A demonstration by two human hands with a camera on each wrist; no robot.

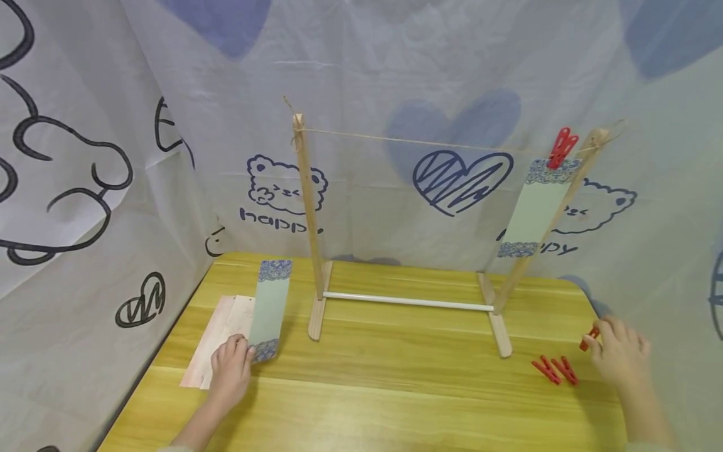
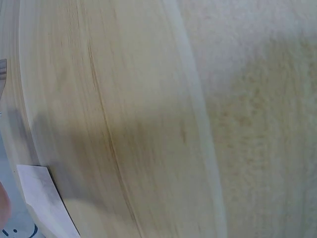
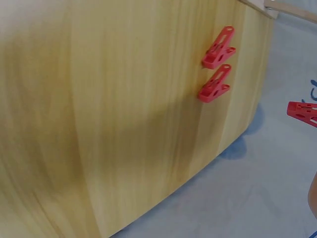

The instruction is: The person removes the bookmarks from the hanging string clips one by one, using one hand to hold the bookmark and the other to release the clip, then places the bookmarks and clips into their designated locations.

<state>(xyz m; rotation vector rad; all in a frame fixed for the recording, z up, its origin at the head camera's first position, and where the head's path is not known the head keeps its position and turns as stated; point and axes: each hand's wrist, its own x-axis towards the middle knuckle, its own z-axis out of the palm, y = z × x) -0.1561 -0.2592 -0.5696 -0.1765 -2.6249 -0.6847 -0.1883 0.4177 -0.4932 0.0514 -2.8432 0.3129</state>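
At the left, my left hand point(image 1: 231, 371) pinches the lower end of a pale green paper strip point(image 1: 269, 311) with blue patterned ends, raised over paler sheets point(image 1: 226, 333). On the right side my right hand point(image 1: 621, 355) holds a red clothespin point(image 1: 589, 339) between thumb and fingers; the tip of that clothespin point(image 3: 302, 112) shows at the edge of the right wrist view. Two more red clothespins point(image 1: 555, 370) lie on the table beside that hand. Another strip point(image 1: 533, 213) hangs from the string under a red clothespin point(image 1: 560, 149).
A wooden frame with two posts point(image 1: 309, 207) stands on the yellow wood-grain table point(image 1: 384, 402). A thin string point(image 1: 407, 140) spans the post tops, and a white rod point(image 1: 407, 301) joins the feet. Printed cloth point(image 1: 361, 75) surrounds the table behind and at the sides.
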